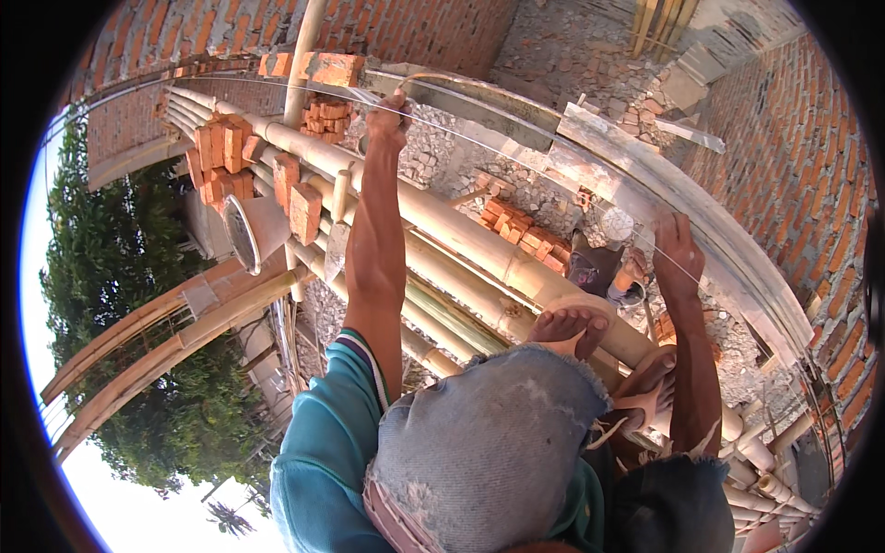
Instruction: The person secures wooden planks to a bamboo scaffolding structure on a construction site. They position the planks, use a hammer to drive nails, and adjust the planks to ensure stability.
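Observation:
My left hand (387,120) reaches far forward to the top of the brick wall, beside a taut pale string (479,140). Its fingers are closed, and what they hold is too small to make out. Grey slivers show beside its fingers. My right hand (678,247) rests with fingers extended at the inner edge of a long wooden board (636,180), and the string runs across or under it. A trowel (337,251) with a wooden handle lies on the bamboo poles below my left forearm, touched by neither hand.
My sandalled feet (572,327) stand on thick bamboo poles (461,238). Brick stacks (221,152) and a pale bucket (253,230) sit on the poles at left. Far below, a person (595,267) works near stacked bricks (525,235) on rubble. A brick wall (793,175) rises at right.

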The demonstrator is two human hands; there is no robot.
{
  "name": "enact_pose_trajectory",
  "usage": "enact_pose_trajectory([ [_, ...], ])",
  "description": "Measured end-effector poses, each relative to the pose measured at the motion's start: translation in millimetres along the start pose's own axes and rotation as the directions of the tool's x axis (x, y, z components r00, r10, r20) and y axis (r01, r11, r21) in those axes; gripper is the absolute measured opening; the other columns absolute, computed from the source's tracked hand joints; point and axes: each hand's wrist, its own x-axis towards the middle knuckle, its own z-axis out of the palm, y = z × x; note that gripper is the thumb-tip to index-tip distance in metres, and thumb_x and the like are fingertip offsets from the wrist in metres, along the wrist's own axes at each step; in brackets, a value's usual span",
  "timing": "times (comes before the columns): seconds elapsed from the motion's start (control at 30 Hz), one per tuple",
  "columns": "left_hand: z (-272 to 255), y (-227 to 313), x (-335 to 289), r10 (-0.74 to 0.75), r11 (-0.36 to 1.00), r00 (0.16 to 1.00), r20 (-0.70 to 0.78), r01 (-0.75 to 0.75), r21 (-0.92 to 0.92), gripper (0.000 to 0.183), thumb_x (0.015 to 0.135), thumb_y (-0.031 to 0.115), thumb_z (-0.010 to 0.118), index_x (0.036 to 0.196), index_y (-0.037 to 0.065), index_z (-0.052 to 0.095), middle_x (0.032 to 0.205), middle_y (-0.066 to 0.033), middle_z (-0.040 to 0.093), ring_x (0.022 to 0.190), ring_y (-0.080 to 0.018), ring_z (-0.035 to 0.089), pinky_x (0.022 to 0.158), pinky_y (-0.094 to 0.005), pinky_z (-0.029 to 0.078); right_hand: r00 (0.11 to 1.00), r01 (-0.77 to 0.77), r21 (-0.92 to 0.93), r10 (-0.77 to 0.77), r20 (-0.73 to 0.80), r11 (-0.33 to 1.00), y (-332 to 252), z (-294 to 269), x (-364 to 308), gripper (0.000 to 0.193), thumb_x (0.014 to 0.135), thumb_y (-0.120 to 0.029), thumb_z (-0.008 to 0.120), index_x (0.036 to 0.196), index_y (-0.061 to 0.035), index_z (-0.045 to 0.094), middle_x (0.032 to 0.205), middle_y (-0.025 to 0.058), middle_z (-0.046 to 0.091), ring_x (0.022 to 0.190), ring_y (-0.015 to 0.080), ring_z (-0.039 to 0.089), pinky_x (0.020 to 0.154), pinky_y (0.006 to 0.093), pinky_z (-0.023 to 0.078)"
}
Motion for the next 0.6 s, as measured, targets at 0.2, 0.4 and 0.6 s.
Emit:
enact_pose_trajectory([
  [0.2, 2.9, 4.2, 3.2, 0.011, 0.999, 0.999, 0.041, -0.013, 0.035, 0.015, 0.098, 0.02, 0.072, 0.091, 0.009, 0.065, 0.077, -0.0002, 0.065, 0.063, -0.0075, 0.058, 0.052, -0.0219, 0.046, 0.997, 0.053, -0.074, -0.057, -0.043, 0.996, -3.7, 6.6, 11.0, 0.063, 0.07, -0.01, 0.08, 0.129, -0.0105, 0.058, 0.104, 0.0091, 0.061, 0.078, 0.028, 0.071, 0.063, 0.0376, 0.059],
  [0.4, 1.1, 3.6, 6.4, 0.023, 0.999, 0.996, 0.084, -0.025, 0.022, 0.015, 0.099, 0.02, 0.071, 0.091, 0.009, 0.064, 0.076, -0.0003, 0.065, 0.063, -0.0078, 0.058, 0.052, -0.0225, 0.047, 0.998, -0.024, -0.163, 0.033, 0.053, 0.986, -11.0, 7.2, 20.9, 0.068, 0.061, -0.02, 0.087, 0.121, -0.0111, 0.058, 0.101, 0.0081, 0.058, 0.086, 0.0281, 0.072, 0.068, 0.0394, 0.06],
  [0.6, -3.5, -7.9, 15.8, 0.005, 0.999, 0.996, 0.094, -0.009, 0.034, 0.015, 0.099, 0.019, 0.071, 0.089, 0.01, 0.064, 0.076, 0.0, 0.065, 0.062, -0.0087, 0.058, 0.051, -0.0226, 0.046, 1.0, 0.01, -0.103, -0.009, 0.006, 0.995, -10.8, 5.4, 19.9, 0.056, 0.068, -0.011, 0.079, 0.12, -0.0101, 0.058, 0.1, 0.0078, 0.059, 0.083, 0.0288, 0.072, 0.064, 0.0392, 0.059],
])
